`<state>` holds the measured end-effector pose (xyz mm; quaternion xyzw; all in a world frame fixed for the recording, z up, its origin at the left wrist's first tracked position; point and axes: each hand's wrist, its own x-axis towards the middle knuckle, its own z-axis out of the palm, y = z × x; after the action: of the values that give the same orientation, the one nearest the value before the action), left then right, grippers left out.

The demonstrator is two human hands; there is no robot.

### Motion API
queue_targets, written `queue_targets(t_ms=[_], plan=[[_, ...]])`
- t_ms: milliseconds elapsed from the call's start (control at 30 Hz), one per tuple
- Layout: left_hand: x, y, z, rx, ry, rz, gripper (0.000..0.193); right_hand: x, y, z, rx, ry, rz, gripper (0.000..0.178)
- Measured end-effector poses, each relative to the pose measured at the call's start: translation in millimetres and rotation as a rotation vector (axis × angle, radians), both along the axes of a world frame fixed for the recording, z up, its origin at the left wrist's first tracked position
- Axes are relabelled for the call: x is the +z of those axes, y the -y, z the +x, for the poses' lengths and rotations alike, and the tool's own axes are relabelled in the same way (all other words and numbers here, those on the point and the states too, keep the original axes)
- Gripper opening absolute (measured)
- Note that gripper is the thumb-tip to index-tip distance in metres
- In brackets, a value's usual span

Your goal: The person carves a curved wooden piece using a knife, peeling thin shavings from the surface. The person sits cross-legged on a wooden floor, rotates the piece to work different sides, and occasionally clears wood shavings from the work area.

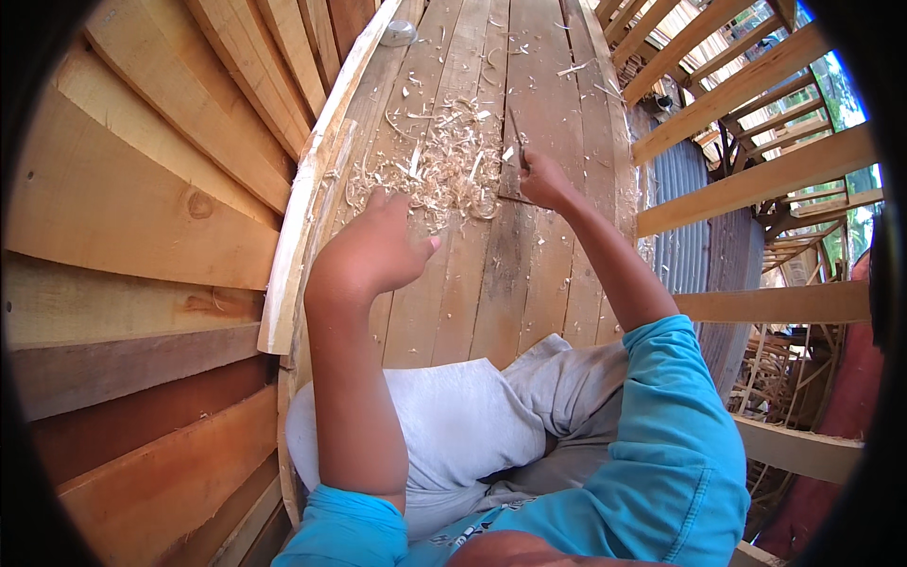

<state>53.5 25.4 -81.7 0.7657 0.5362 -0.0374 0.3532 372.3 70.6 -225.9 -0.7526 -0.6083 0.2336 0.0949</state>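
A heap of pale, curled wood shavings (452, 165) lies on the plank floor (472, 307) in front of me. My left hand (378, 241) is at the heap's near left edge, palm down, its thumb stretched out apart from the fingers. Nothing shows in its grasp, though the fingertips are partly hidden. To the right of the heap, my right hand (545, 180) is closed around a thin dark knife-like tool (515, 128). Its narrow end points away from me and slightly left. The fist hides the part of the tool that it grips.
A wall of wooden boards (142, 180) curves along my left, with a long pale strip of wood (307, 208) at its foot. On the right stand spaced wooden slats (756, 180), with corrugated metal sheet (682, 222) beyond. A small round clear object (399, 34) sits at the far left.
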Motion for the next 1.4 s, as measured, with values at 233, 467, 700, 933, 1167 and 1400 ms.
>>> queue_targets(t_ms=[233,467,700,933,1167,1400], plan=[[10,-8,-40,0.118,0.042,0.084,0.068,-3,24,-30,-0.124,0.083,-0.263,0.014],[7,1,-66,0.187,0.170,0.049,0.069,-20,47,-130,-0.056,-0.136,0.060,0.023],[8,2,-78,0.217,0.190,0.109,0.071,-32,84,-114,-0.421,-0.022,0.087,0.051],[4,-1,-74,0.187,0.221,0.100,0.070,-22,74,-193,-0.253,-0.170,-0.012,0.051],[7,0,-79,0.223,0.188,0.099,0.070,-10,119,-152,-0.396,-0.107,0.140,0.051],[8,0,-76,0.201,0.195,0.084,0.071,-26,108,-180,-0.411,-0.240,-0.055,0.040]])
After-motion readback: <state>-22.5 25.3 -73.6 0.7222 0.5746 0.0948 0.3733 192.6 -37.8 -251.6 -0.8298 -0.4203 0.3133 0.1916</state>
